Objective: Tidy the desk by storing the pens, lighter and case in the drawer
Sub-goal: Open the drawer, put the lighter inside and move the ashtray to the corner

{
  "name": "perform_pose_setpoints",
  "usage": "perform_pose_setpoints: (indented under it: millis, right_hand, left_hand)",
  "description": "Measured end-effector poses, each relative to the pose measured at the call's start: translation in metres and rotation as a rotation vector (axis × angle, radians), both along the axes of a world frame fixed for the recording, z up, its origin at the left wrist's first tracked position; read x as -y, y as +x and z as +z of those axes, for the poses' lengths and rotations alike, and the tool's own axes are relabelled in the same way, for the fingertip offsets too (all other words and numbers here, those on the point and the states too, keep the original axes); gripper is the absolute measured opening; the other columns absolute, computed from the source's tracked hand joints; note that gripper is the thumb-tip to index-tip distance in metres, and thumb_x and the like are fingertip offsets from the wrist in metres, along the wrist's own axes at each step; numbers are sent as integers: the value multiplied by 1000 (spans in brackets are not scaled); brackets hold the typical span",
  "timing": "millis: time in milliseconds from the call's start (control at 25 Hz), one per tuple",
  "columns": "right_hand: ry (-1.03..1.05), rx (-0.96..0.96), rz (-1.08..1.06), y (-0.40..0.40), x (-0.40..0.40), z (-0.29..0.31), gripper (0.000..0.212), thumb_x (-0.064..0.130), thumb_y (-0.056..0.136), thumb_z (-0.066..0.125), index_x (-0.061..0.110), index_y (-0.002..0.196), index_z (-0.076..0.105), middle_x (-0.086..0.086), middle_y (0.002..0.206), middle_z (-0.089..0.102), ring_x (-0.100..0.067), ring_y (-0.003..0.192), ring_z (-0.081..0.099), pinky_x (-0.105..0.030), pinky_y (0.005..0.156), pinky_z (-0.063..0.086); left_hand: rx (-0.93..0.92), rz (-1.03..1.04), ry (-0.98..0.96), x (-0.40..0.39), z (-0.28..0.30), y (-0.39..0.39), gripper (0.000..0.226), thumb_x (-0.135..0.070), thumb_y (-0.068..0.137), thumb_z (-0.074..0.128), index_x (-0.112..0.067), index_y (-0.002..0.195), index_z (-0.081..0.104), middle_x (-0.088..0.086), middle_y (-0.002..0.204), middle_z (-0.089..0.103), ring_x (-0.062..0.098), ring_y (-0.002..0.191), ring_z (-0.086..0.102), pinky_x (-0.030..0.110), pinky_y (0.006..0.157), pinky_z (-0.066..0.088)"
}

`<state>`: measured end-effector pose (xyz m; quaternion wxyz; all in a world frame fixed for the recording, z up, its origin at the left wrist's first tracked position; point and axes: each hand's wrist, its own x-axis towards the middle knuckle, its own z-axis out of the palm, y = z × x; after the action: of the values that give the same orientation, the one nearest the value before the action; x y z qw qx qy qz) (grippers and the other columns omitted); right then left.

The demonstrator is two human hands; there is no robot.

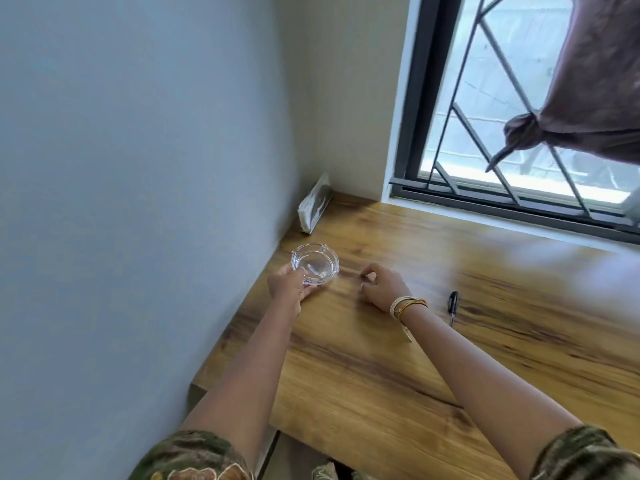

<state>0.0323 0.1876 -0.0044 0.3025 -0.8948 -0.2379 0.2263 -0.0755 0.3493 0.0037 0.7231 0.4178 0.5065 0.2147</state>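
hands at a glass ashtray on a wooden counter

left hand (289,284) grips the near rim of a clear round glass ashtray (316,263), fingers curled around its edge, at the left side of the wood-grain counter (433,358) close to the pale blue wall (138,168). right hand (379,284), with cord bracelets (406,306) at the wrist, rests just beside the ashtray with fingers loosely curled and holding nothing. black pen (453,306) lies on the counter to the right of that wrist, apart from both hands. a thin booklet (314,206) leans against the wall in the far corner. behind the counter, a dark-framed window (485,116) with a metal grille; a knotted brown curtain (571,98) hangs at its right. camouflage-patterned sleeves (194,455) show at the bottom edge.
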Motion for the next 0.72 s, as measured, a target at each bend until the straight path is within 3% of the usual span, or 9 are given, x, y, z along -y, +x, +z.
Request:
perform_pose_setpoints:
  millis: [80, 200, 280, 520, 720]
  right_hand:
    - [20, -22, -42, 3, -9, 1, 19, 24, 88, 53, 19, 105, 57, -3, 83, 61, -26, 74, 61, -34, 66, 52]
    - [257, -345, -230, 10, -31, 14, 22, 28, 93, 52, 15, 109, 55, -7, 69, 64, -23, 53, 59, -32, 50, 52]
    - [336, -455, -280, 22, -47, 22, 25, 30, 94, 53, 10, 109, 55, -10, 66, 62, -22, 50, 58, -30, 49, 52]
    - [334, -414, -465, 71, -71, 22, 24, 16, 83, 59, 10, 106, 62, -14, 67, 68, -23, 52, 67, -31, 48, 57]
    - [370, -324, -570, 119, -79, 24, 13, 20, 77, 64, 14, 89, 64, -12, 63, 68, -24, 58, 71, -40, 66, 62]
  left_hand:
    - [-4, 7, -9, -6, -1, 5, 51, 12, 81, 60, -3, 129, 54, 12, 115, 58, 22, 78, 62, 37, 68, 60]
    - [-22, -37, -27, -5, -2, 24, 48, 10, 82, 59, -4, 127, 57, 16, 119, 62, 30, 89, 67, 31, 53, 59]
    - [-18, -63, -29, -1, 0, 42, 47, 9, 82, 59, -5, 126, 59, 18, 120, 62, 33, 93, 66, 29, 50, 58]
    - [10, -140, -44, -5, 3, 104, 38, 2, 91, 54, -1, 128, 55, 18, 110, 64, 32, 89, 66, 30, 50, 58]
    - [-56, -140, 63, -13, 7, 156, 39, -5, 90, 62, -6, 128, 60, 17, 114, 67, 23, 85, 67, 23, 55, 57]
